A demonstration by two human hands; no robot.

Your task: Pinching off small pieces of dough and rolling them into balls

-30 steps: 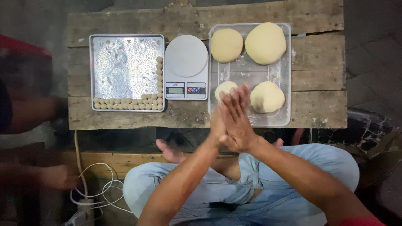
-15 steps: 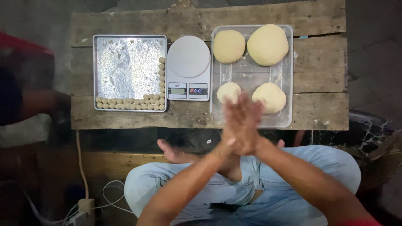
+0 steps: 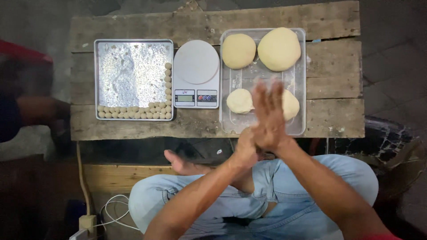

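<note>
**Palms pressed together over the dough tray**

Where the wooden tabletop (image 3: 333, 89) carries its load, a clear plastic tray (image 3: 299, 129) sits at the right with four pale dough balls: a large round one (image 3: 279, 49) at the far right, a smaller one (image 3: 239, 50) beside it, and two flatter lumps (image 3: 239, 101) nearer the person. A white kitchen scale (image 3: 196, 73) with a round platform and small grey display stands just left of the tray. Further left, a square metal pan (image 3: 129, 73) holds rows of tiny dough balls (image 3: 133, 112) along its near and right edges.

The right hand (image 3: 269, 118) lies flat against the left hand (image 3: 246, 146), fingers straight, palms pressed together above the tray's near edge. Whether anything sits between the palms cannot be told. Both forearms cross over blue-jeaned knees.
</note>
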